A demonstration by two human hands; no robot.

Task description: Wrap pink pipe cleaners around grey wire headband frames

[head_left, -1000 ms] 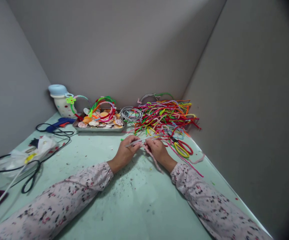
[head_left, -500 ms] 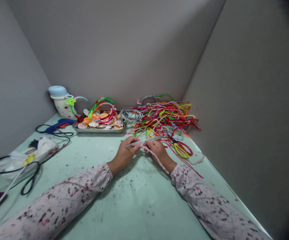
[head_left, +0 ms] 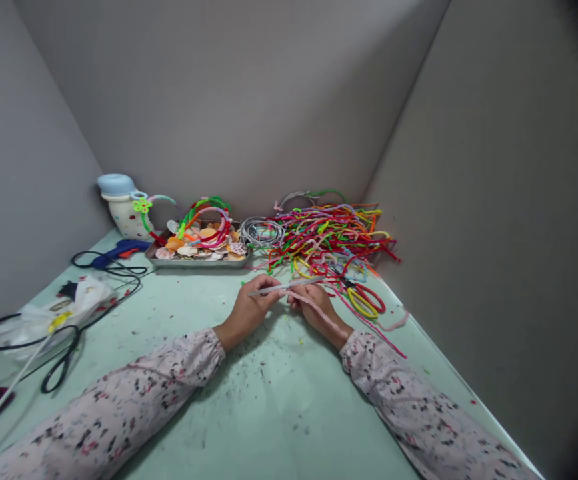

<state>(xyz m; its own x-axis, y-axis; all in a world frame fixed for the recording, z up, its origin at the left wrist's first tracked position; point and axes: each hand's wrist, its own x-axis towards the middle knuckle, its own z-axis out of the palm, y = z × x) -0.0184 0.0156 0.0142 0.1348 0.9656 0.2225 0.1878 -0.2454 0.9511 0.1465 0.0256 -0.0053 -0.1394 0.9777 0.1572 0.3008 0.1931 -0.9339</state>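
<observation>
A thin grey band (head_left: pixel 305 283), perhaps a headband seen edge-on, spans both hands above the table. My left hand (head_left: pixel 253 307) pinches it between thumb and fingers near the middle. A pale pink pipe cleaner (head_left: pixel 315 306) starts at the left fingertips, beside the band, and trails across the back of my right hand (head_left: pixel 321 313) to the wrist. The right fingers are curled closed at the band, close to the left fingertips; whether they grip the band or the pipe cleaner's end is partly hidden.
Behind the hands lie a metal tray (head_left: pixel 203 264) of shells, coiled grey bands (head_left: pixel 263 231) and a heap of pipe cleaners (head_left: pixel 333 230). Scissors (head_left: pixel 363 300) rest right. A blue glue gun (head_left: pixel 121 250), black cable (head_left: pixel 75 347), plastic bag (head_left: pixel 86 293) and lidded cup (head_left: pixel 126 210) stand left.
The pink pipe cleaner has shifted slightly, its loose end now lying farther right over my right wrist. The right fingers have moved slightly at the band; my left hand stays nearly still.
</observation>
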